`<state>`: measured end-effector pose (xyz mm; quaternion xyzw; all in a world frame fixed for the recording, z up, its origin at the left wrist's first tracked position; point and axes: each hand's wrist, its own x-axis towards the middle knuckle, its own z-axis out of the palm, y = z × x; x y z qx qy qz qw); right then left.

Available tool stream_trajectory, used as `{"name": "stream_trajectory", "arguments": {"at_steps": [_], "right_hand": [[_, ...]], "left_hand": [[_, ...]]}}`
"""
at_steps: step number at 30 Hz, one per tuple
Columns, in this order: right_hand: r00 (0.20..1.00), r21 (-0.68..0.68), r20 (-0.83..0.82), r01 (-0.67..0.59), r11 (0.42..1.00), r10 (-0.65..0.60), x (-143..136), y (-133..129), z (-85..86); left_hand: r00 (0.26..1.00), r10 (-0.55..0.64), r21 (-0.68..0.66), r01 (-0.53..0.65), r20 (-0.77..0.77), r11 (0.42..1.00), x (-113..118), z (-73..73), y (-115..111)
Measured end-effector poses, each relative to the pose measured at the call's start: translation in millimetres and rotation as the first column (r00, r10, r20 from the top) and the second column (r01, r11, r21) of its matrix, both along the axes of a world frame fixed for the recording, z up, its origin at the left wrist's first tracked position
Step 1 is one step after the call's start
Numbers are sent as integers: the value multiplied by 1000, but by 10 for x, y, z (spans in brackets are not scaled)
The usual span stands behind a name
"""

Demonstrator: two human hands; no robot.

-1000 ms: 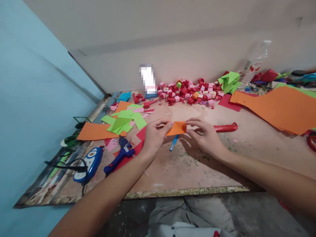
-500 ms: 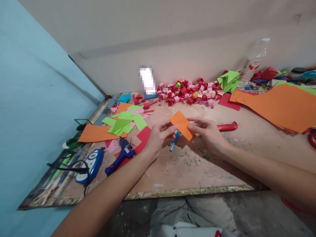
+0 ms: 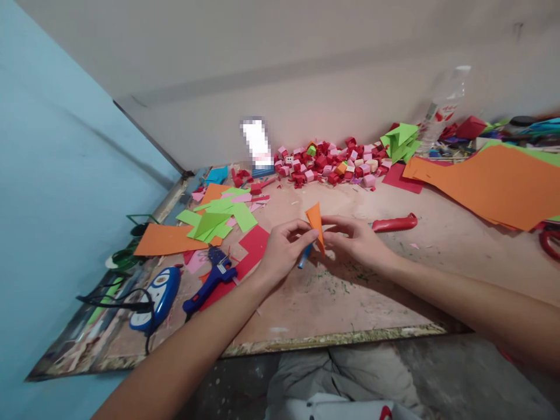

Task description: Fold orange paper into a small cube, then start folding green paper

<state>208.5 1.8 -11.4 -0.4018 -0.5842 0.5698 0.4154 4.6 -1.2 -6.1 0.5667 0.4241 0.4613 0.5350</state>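
Observation:
A small orange piece of paper point(image 3: 315, 219) is raised over the middle of the table, turned nearly edge-on. My left hand point(image 3: 285, 246) pinches its left side between thumb and fingers. From the other side my right hand point(image 3: 355, 238) has its fingers closed at the paper's right face; the exact contact of the fingertips is partly hidden. Under the hands lies a blue pen-like stick point(image 3: 305, 256), its upper end covered. Just beyond my right hand is a red-handled tool point(image 3: 396, 223), whose other end is hidden behind the hand.
At left lie a blue glue gun point(image 3: 210, 286), a blue-and-white device point(image 3: 156, 298) with a black cable, and green paper pieces point(image 3: 210, 224). Small folded paper cubes point(image 3: 328, 163) pile along the wall near a blurred phone point(image 3: 257, 143). Orange sheets point(image 3: 490, 186) and a plastic bottle point(image 3: 441, 111) are at right.
The orange paper has gone from lying face-up between my hands to nearly edge-on and looks bent. My hands have drawn closer together around it. The view has shifted slightly.

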Motion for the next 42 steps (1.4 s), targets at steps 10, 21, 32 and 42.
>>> {"name": "stream_trajectory", "arguments": {"at_steps": [10,21,32,42], "right_hand": [[989,-149,-139,-65,987,44,9,8,14],[993,-137,-57,94,986,-102,17,31,76],[992,-201,-30,113,973,-121,10,54,47],[980,-233,-75,161,959,-183,25,85,30]], "left_hand": [[1000,-25,8,25,19,1000,-24,-21,28],[992,91,-97,-83,82,992,-46,61,27],[999,22,-10,-22,44,1000,-82,-117,148],[974,190,-236,-158,119,959,-90,-23,130]]}}
